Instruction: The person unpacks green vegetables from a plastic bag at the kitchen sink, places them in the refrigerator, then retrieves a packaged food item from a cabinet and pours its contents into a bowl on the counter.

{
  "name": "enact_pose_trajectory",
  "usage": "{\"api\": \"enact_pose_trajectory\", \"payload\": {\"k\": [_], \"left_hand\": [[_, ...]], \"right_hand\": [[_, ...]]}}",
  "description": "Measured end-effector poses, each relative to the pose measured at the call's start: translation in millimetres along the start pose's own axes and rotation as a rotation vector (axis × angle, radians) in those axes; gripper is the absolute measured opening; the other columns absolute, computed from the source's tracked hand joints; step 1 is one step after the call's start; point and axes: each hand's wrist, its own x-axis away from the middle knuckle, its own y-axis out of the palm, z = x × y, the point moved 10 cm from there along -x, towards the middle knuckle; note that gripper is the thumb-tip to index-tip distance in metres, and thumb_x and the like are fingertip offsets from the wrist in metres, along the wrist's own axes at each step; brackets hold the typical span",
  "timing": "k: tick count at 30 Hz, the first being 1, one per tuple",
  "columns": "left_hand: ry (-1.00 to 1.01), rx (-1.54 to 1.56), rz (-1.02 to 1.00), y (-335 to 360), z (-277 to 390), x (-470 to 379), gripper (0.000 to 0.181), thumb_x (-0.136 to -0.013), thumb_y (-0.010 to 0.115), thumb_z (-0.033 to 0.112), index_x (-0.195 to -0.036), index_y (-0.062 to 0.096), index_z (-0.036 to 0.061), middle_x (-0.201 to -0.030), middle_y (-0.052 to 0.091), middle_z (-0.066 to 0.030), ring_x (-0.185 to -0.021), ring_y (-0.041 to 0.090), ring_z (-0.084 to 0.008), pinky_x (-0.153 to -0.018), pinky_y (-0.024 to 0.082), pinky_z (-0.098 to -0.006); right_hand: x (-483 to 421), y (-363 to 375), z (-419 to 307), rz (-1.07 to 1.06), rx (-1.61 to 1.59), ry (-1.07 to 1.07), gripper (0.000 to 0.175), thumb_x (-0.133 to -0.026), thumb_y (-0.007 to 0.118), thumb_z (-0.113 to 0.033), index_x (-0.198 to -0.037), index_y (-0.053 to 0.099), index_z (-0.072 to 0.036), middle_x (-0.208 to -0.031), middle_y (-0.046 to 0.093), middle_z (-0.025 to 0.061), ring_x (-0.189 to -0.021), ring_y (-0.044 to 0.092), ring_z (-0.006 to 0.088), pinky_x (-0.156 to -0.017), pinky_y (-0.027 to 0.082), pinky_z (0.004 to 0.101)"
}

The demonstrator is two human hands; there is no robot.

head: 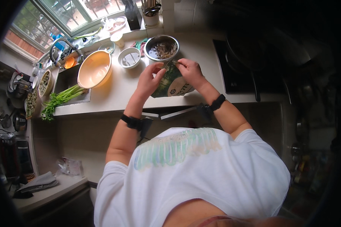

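My left hand [152,78] and my right hand [191,71] are raised over a green printed bag or board [166,82] on the counter. A small thin piece [174,61] is pinched between my right thumb and fingertips. The left thumb and fingers are curved with a gap between them, near a thin strand; whether they grip it is too small to tell. Just beyond the hands stands a steel bowl [162,47] holding brown, soaked-looking pieces in dark liquid. A white bowl [129,58] with clear liquid is at its left.
A peach plastic colander or basin [95,69] stands left on the counter [116,98]. Celery [64,98] lies across the sink edge [88,98], near baskets of shellfish-like pieces [45,82]. A black cooktop [236,82] with a long-handled pan is at the right. Window, faucet [55,46] and utensil holder [151,20] stand behind.
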Motion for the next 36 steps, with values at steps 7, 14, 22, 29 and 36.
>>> {"api": "enact_pose_trajectory", "payload": {"k": [7, 14, 22, 29, 36], "left_hand": [[0.186, -0.393, -0.006, 48, 64, -46, 0.017, -0.085, 0.074, 0.016, -0.099, 0.07, 0.0068, -0.086, 0.065, -0.0109, -0.071, 0.065, -0.0247, -0.065, 0.052, -0.0337], [0.152, -0.398, -0.028, 80, 64, -63, 0.008, -0.084, 0.069, 0.011, -0.09, 0.07, 0.0065, -0.082, 0.065, -0.0117, -0.071, 0.066, -0.0283, -0.065, 0.053, -0.0362], [0.205, -0.769, -0.058, 97, 74, -75, 0.01, -0.08, 0.066, 0.016, -0.085, 0.07, 0.0077, -0.079, 0.066, -0.0115, -0.074, 0.066, -0.0323, -0.068, 0.053, -0.0405], [0.007, -0.704, 0.041, 80, 41, -77, 0.01, -0.083, 0.066, 0.016, -0.085, 0.068, 0.0066, -0.084, 0.067, -0.013, -0.078, 0.066, -0.0341, -0.07, 0.053, -0.0406], [0.105, -0.934, 0.187, 61, 6, -61, 0.006, -0.086, 0.065, 0.013, -0.087, 0.065, 0.007, -0.085, 0.066, -0.0125, -0.08, 0.064, -0.0337, -0.073, 0.051, -0.0447]], "right_hand": [[-10, -27, -11, -0.044, 0.17, -0.244, 0.01, -0.089, 0.062, -0.009, -0.095, 0.066, -0.003, -0.086, 0.065, 0.0183, -0.081, 0.063, 0.0375, -0.071, 0.05, 0.0415], [-19, -39, 18, -0.075, 0.029, -0.22, 0.011, -0.089, 0.061, -0.015, -0.087, 0.064, -0.005, -0.081, 0.065, 0.0174, -0.081, 0.064, 0.0373, -0.072, 0.051, 0.0467], [-26, -39, 28, -0.045, 0.1, -0.301, 0.007, -0.086, 0.062, -0.01, -0.083, 0.064, -0.004, -0.075, 0.063, 0.0158, -0.074, 0.062, 0.0359, -0.065, 0.051, 0.0427], [-23, -40, 15, 0.063, 0.12, -0.491, 0.005, -0.08, 0.066, -0.007, -0.076, 0.064, -0.005, -0.07, 0.062, 0.0119, -0.069, 0.062, 0.0318, -0.06, 0.051, 0.0406], [-17, -45, 12, 0.094, 0.077, -0.514, 0.002, -0.078, 0.068, -0.004, -0.081, 0.068, -0.004, -0.074, 0.066, 0.0129, -0.068, 0.063, 0.0309, -0.061, 0.052, 0.0396]]}}
